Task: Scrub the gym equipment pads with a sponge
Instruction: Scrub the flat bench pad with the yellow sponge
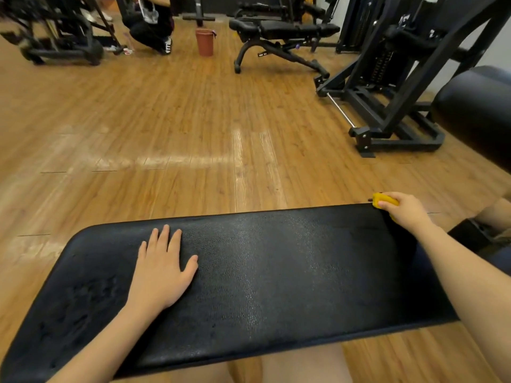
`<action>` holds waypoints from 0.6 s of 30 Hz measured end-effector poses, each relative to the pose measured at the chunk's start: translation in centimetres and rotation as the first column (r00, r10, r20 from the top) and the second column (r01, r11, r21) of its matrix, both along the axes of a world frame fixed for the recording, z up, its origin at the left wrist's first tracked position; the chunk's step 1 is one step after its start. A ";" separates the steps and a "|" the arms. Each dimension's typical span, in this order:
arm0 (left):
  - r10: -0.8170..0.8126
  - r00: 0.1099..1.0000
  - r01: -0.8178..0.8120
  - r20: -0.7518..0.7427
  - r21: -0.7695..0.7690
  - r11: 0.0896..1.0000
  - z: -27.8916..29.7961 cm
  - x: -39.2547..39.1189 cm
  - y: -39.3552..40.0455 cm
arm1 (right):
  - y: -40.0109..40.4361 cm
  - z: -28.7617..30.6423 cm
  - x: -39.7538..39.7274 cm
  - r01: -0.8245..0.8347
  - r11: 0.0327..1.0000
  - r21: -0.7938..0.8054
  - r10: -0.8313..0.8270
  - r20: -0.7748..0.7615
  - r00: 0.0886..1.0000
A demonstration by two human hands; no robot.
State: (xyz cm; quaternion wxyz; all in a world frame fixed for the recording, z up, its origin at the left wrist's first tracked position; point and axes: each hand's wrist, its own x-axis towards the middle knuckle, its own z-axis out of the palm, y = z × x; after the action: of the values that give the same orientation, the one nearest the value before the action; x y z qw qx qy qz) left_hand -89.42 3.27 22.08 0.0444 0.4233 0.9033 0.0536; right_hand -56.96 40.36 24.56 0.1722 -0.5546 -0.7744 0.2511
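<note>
A long black padded bench pad (276,272) stretches across the lower half of the view, its surface shiny in the middle. My left hand (163,269) lies flat on the pad's left part, fingers straight and spread. My right hand (405,211) grips a yellow sponge (379,200) at the pad's far right corner, pressing it against the edge. Most of the sponge is hidden under my fingers.
Wooden floor (166,134) lies beyond the pad. A black machine frame (392,106) stands at the right, with a round black pad (475,111) at the far right edge. An adjustable bench (282,37), a brown bucket (205,42) and a crouching person (152,26) are at the back.
</note>
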 end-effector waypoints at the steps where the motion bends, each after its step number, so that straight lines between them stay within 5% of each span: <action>1: 0.002 1.000 -0.002 -0.001 -0.008 1.000 0.1 0.0 0.0 | 0.2 -0.1 0.4 0.034 0.999 -0.006 -0.034 -0.023 0.999; 5: 0.005 1.000 -0.005 -0.001 -0.011 1.000 0.1 0.2 0.0 | 0.8 -0.1 2.2 0.206 0.974 -0.098 -0.218 -0.133 0.967; 18: -0.007 1.000 0.007 -0.007 0.014 1.000 -0.1 0.1 0.2 | 0.1 -0.8 5.7 0.321 0.930 -0.178 -0.338 -0.074 0.938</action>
State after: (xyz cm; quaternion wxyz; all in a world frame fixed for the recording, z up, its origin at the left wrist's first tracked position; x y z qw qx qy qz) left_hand -89.29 3.43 22.01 0.0384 0.4270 0.9016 0.0584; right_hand -51.29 40.44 23.71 0.2059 -0.6753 -0.6371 0.3094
